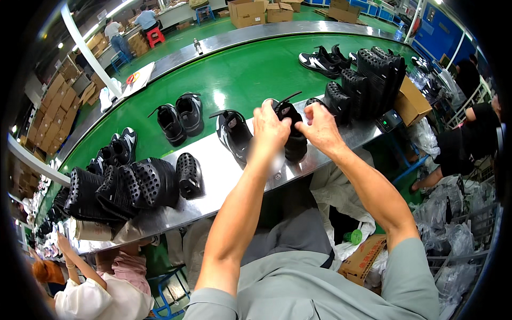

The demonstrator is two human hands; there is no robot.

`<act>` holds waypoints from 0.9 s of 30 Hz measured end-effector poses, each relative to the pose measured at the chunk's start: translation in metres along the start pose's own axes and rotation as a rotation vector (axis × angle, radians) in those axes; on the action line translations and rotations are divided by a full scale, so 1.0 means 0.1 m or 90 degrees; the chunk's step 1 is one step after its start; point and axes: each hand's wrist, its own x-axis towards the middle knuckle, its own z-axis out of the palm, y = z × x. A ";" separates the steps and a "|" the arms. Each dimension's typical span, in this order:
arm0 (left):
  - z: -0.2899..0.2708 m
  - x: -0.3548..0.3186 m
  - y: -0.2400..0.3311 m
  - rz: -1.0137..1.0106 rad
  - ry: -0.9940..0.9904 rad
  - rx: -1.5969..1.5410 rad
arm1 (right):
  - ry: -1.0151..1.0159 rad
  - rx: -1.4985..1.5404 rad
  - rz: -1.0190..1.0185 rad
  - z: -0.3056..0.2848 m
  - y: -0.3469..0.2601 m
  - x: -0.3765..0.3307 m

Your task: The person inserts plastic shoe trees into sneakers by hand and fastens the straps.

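I see my left hand (271, 129) fingers clamped on a black shoe (292, 133) held above the steel table (213, 176); right hand (321, 128) fingers pinched together beside its top; another black shoe (233, 133) lies just left; stacked black insoles (125, 186) farther left.

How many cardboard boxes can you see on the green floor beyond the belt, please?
3: a large open box, a smaller one beside it, another farther right. More may be hidden.

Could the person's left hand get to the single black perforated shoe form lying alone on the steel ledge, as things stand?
Probably yes. The left hand is busy on the black shoe, but the steel ledge between it and the perforated form looks bare, nothing blocking the way.
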 end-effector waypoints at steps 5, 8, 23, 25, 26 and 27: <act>-0.10 0.00 0.02 -0.206 -0.091 -0.019 | -0.333 -0.032 0.220 -0.15 -0.36 0.26; -0.12 0.08 0.15 -0.178 -0.073 0.096 | -0.203 -0.083 0.138 0.09 -0.22 0.24; -0.04 -0.27 -0.17 0.282 0.271 0.208 | -0.220 0.042 0.211 0.09 -0.28 0.16; -0.04 -0.31 -0.16 0.309 0.252 0.190 | -0.189 0.052 0.210 0.08 -0.31 0.15; -0.06 -0.28 -0.16 0.317 0.226 0.212 | -0.206 0.054 0.216 0.08 -0.31 0.17; -0.08 -0.26 -0.15 0.314 0.228 0.210 | -0.208 0.051 0.214 0.09 -0.30 0.17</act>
